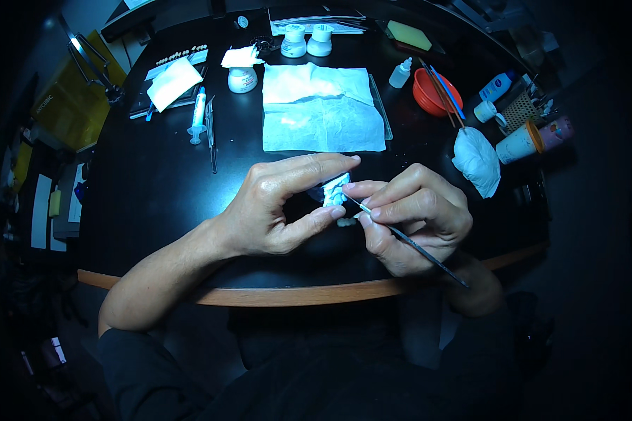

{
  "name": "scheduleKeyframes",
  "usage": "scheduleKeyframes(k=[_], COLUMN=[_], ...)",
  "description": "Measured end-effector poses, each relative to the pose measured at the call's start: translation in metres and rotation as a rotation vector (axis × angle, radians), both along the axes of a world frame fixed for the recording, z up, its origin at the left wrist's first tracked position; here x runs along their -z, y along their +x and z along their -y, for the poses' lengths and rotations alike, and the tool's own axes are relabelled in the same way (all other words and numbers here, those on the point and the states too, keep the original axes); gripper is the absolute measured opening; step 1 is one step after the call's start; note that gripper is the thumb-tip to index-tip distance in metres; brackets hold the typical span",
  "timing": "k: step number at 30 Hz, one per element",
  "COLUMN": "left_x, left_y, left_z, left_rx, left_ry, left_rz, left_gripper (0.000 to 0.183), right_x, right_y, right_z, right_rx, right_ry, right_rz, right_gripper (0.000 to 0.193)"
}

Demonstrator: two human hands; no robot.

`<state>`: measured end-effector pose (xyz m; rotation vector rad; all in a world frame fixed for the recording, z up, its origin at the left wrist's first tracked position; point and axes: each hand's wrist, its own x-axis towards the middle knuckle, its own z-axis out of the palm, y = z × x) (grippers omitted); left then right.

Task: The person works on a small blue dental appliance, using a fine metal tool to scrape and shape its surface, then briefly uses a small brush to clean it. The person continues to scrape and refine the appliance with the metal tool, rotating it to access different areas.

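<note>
My left hand (270, 200) grips a small white dental model (335, 189) between thumb and fingers, above the near part of the black table. In a pinch, my right hand (428, 217) holds a slender dark-handled tool (428, 254) with a pale section near its front. Its thin tip is at the model's right side; whether it touches I cannot tell. A fingertip of the right hand meets the model's edge. Just below the model is a small pale shape (346, 222), partly hidden by the hands and too small to name.
White tissue (323, 126) covers a flat pad beyond my hands. A syringe (198, 116) and metal tweezers (213, 133) lie left. White jars (293, 42) stand behind. At right are a red bowl (428, 95), brushes (448, 91) and crumpled tissue (476, 161). Wooden edging (295, 295) borders the table's front.
</note>
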<state>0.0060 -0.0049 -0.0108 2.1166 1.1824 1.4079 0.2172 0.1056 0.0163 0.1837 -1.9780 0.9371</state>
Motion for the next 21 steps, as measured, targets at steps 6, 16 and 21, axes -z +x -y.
scheduleKeyframes(k=[6,16,21], left_x=[0.0012,0.0007,0.0044], left_y=[0.0027,0.0037,0.0062], left_z=[-0.0013,-0.0015,0.0006], left_rx=[-0.005,-0.035,-0.076], left_ry=[0.028,0.129,0.105], left_rz=[-0.03,-0.049,-0.058], left_gripper=[0.053,0.057,0.056], right_x=[0.0014,0.0,0.0031], right_y=[-0.0011,0.0015,-0.0026], right_z=[-0.0021,0.0014,0.0043], right_rx=[-0.007,0.034,0.025], right_ry=[0.024,0.01,0.028], right_rz=[0.013,-0.024,-0.004], right_gripper=[0.016,0.017,0.018])
